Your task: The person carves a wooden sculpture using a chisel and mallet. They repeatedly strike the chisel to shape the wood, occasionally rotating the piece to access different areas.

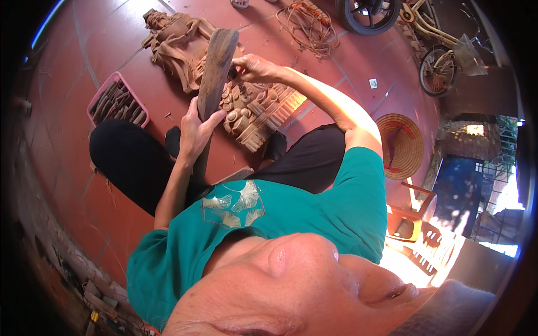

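My left hand (199,127) is wrapped round the lower part of a long, weathered wooden board (217,64), which stands tilted up in front of me. Close to the board's right edge, my right hand (255,68) has its fingers closed on a small dark object (233,72); its kind is too small to tell. A brown wood carving (258,115) with dense relief lies on the floor beyond my hands, and a robed carved figure (174,47) forms its far left part. The board hides some of the carving's middle.
A pink basket (147,120) full of dark strips stands left of my knee. Coiled orange cord (308,28), a black wheel (369,14) and a bicycle (440,70) are at the far right. Nearer on the right are a round woven piece (400,147) and an orange chair (404,228).
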Demonstrator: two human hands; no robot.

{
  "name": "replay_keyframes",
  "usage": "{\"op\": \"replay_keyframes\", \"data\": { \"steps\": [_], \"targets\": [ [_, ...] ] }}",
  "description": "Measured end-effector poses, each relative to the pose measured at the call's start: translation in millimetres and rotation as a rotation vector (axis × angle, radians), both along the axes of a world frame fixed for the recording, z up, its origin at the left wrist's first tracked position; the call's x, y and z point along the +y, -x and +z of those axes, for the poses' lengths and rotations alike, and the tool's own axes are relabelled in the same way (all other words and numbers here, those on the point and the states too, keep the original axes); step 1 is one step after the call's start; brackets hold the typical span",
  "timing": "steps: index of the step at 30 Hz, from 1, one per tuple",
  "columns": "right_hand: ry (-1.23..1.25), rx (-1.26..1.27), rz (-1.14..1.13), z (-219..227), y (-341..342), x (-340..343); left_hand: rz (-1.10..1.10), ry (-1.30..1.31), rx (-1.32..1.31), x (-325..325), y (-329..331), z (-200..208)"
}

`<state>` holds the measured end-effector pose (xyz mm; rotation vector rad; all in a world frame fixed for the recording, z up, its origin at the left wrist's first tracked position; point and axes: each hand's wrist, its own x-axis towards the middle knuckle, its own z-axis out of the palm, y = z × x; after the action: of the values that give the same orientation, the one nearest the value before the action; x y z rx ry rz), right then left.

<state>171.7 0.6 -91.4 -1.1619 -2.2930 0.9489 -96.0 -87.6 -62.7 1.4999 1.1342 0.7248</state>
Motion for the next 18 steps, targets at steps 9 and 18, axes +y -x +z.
{"op": "replay_keyframes", "data": {
  "steps": [9,18],
  "targets": [
    [-0.038,-0.048,-0.007,-2,5,-1,-0.044,0.039,0.041,3,4,-10],
    [0.036,-0.054,-0.057,-26,-6,-1,-0.076,0.02,-0.033,-1,4,-17]
  ]
}}
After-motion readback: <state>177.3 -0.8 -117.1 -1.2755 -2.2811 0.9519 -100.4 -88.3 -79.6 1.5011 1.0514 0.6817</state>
